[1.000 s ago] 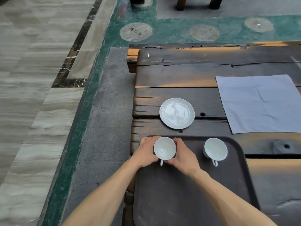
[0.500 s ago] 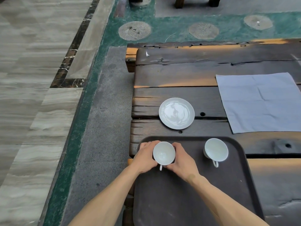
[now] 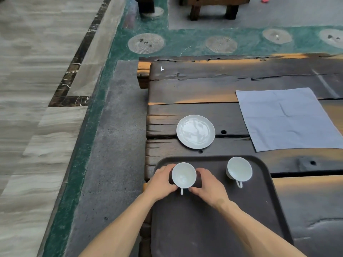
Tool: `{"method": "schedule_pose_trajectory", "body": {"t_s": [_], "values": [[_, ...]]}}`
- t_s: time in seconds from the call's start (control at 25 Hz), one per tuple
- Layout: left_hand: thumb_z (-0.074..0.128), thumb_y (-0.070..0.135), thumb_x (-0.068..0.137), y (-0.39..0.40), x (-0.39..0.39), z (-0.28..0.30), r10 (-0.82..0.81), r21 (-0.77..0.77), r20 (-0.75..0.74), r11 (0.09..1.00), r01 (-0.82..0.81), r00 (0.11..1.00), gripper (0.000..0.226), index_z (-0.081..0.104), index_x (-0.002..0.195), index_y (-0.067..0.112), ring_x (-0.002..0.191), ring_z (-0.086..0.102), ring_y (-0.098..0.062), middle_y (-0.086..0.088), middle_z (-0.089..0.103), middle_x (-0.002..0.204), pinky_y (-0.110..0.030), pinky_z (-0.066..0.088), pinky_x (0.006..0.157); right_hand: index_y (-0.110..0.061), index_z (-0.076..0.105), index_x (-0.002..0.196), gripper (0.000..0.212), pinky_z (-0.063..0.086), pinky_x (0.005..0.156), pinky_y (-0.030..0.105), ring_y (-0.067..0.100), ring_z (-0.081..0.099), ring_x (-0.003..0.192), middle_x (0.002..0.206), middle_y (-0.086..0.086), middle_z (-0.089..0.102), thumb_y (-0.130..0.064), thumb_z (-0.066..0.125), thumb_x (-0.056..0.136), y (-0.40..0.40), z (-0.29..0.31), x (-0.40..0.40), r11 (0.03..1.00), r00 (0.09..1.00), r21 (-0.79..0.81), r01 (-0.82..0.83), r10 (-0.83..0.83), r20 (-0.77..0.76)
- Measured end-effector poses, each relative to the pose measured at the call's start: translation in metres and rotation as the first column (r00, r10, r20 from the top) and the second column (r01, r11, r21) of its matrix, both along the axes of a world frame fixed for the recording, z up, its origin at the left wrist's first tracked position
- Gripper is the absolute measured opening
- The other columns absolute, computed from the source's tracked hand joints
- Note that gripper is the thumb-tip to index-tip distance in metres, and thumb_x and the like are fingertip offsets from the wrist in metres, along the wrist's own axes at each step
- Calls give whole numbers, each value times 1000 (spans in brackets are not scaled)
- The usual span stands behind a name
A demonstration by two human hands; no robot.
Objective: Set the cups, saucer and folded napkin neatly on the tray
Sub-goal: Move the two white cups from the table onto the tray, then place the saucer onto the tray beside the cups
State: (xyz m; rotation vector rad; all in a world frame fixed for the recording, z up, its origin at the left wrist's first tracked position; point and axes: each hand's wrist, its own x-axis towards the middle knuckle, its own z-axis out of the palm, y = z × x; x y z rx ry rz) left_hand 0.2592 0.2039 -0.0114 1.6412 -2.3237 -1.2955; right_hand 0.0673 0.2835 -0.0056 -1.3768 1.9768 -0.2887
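A dark tray (image 3: 213, 219) lies at the near left end of the wooden table. Both my hands cup a white cup (image 3: 183, 175) in the tray's far left corner, my left hand (image 3: 161, 180) on its left side, my right hand (image 3: 207, 186) on its right, handle pointing toward me. A second white cup (image 3: 239, 169) stands free in the tray's far right part. Beyond the tray a white saucer (image 3: 195, 131) rests on the table. A pale blue napkin (image 3: 289, 119) lies spread flat, unfolded, to the right of the saucer.
The dark plank table (image 3: 204, 86) ends at its left edge just beside the tray, with grey and green floor below. A wooden stool (image 3: 211, 8) stands on the floor beyond the table's far edge.
The two hands and the cup between them have slid a little toward me on the tray. The other cup, saucer and napkin have stayed put; the camera tilted up slightly.
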Motion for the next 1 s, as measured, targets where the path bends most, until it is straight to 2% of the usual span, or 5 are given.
{"method": "schedule_pose_trajectory", "body": {"t_s": [0.2, 0.4, 0.6, 0.84, 1.0], "values": [[67, 30, 77, -8, 13, 10, -41, -50, 72, 998, 45, 997, 67, 42, 139, 38, 127, 43, -12, 11, 51, 131, -36, 44, 99, -34, 46, 128, 52, 48, 91, 33, 9, 52, 118, 128, -14, 53, -53, 64, 83, 8, 15, -12, 998, 993, -60, -30, 23, -114], [65, 35, 83, -30, 11, 27, -63, -144, 61, 987, 71, 996, 58, 48, 139, 30, 127, 43, -11, 8, 53, 135, -34, 41, 103, -32, 50, 129, 48, 46, 92, 31, 9, 49, 121, 131, -13, 53, -51, 60, 87, -4, 34, -34, 987, 986, -145, -68, 44, -161], [61, 40, 87, -59, -17, 47, -84, -222, 49, 971, 93, 995, 55, 48, 139, 30, 130, 40, -10, 10, 51, 135, -34, 39, 103, -32, 52, 127, 44, 46, 91, 31, 11, 51, 119, 127, -13, 55, -51, 59, 88, -36, 48, -61, 973, 978, -205, -108, 67, -196], [61, 41, 88, -96, -50, 41, -76, -244, 75, 965, 92, 994, 53, 48, 138, 31, 131, 40, -12, 10, 52, 136, -37, 40, 104, -30, 52, 127, 44, 45, 86, 32, 15, 52, 117, 126, -9, 57, -49, 58, 89, -85, 44, -94, 966, 959, -200, -165, 110, -262], [62, 42, 87, -126, -63, 25, -54, -245, 114, 966, 81, 992, 54, 48, 138, 32, 128, 42, -13, 10, 52, 136, -39, 42, 103, -29, 52, 129, 45, 46, 90, 34, 17, 53, 116, 125, -6, 60, -49, 57, 89, -122, 30, -116, 970, 948, -159, -184, 132, -289]]}}
